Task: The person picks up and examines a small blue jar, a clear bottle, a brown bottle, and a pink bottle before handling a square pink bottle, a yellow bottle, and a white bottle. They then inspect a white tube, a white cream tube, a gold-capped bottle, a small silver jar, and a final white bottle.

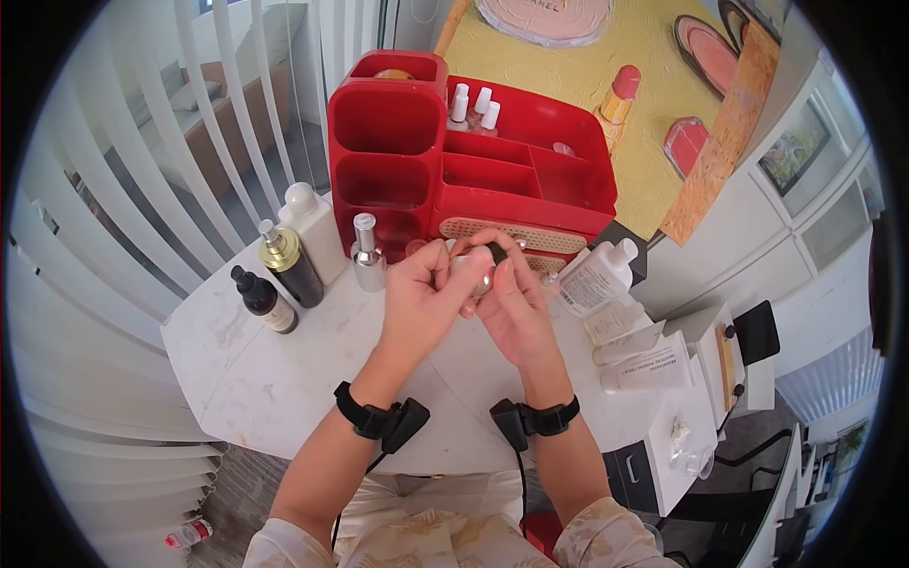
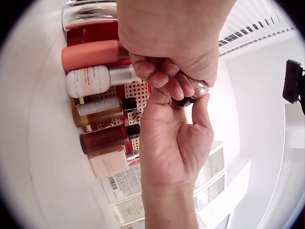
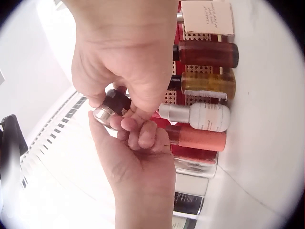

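Note:
Both hands meet over the white table (image 1: 312, 379), in front of the red organizer. Between them is a small, shiny, rounded bottle (image 3: 101, 115) with a black cap (image 3: 117, 101). My left hand (image 1: 421, 292) holds its silvery, glassy body, thumb along it and the other fingers curled. At the cap end, my right hand (image 1: 519, 320) pinches with thumb and fingers. Fingers hide much of the bottle in every view. In the left wrist view, a bit of the shiny body (image 2: 202, 88) and the dark cap show between the fingertips.
The red organizer (image 1: 483, 201) holds several white-capped little bottles (image 1: 460, 102). To the left stand a black spray bottle (image 1: 265, 298), a gold-collared pump bottle (image 1: 292, 265) and a silver bottle (image 1: 367, 254). A white bottle (image 1: 598, 276) and tubes (image 1: 649, 364) are at the right.

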`<state>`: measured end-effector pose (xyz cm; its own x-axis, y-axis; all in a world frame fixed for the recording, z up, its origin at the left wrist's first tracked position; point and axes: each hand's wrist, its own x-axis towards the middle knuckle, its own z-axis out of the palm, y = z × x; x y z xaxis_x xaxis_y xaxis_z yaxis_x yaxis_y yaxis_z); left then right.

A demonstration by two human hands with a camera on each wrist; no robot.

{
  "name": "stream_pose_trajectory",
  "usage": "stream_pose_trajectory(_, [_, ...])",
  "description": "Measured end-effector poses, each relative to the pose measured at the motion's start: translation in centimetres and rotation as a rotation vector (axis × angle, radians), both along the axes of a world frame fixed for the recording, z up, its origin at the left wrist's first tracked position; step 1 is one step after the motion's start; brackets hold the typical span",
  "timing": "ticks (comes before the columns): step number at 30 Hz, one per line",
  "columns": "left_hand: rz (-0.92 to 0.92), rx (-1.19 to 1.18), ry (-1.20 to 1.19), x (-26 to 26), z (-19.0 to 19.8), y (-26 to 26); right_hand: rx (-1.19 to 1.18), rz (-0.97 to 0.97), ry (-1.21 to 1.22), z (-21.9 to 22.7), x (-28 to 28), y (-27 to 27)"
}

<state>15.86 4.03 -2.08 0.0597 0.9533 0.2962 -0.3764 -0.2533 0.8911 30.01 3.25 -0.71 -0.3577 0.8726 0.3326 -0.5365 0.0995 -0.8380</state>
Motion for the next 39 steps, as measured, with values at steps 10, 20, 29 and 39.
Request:
stream_pose_trajectory(10, [-0.105, 0.095, 0.065, 0.3, 0.5, 0.0, -0.112, -0.001, 0.233, -0.6, 0.8, 0.7])
stream_pose_trajectory(20, [-0.105, 0.129, 0.094, -0.3, 1.6, -0.7, -0.122, 0.036, 0.355, -1.0, 0.9, 0.8])
stream_pose_trajectory(29, [-0.039, 0.064, 0.049, 0.0, 1.3, -1.0, -0.050, 0.018, 0.209, 0.1, 0.1, -0.1])
stream_pose_trajectory(39, [0.034, 0.093, 0.134, 0.5, 1.1, -0.8, -0.060, 0.070, 0.201, -0.2, 0.5, 0.2])
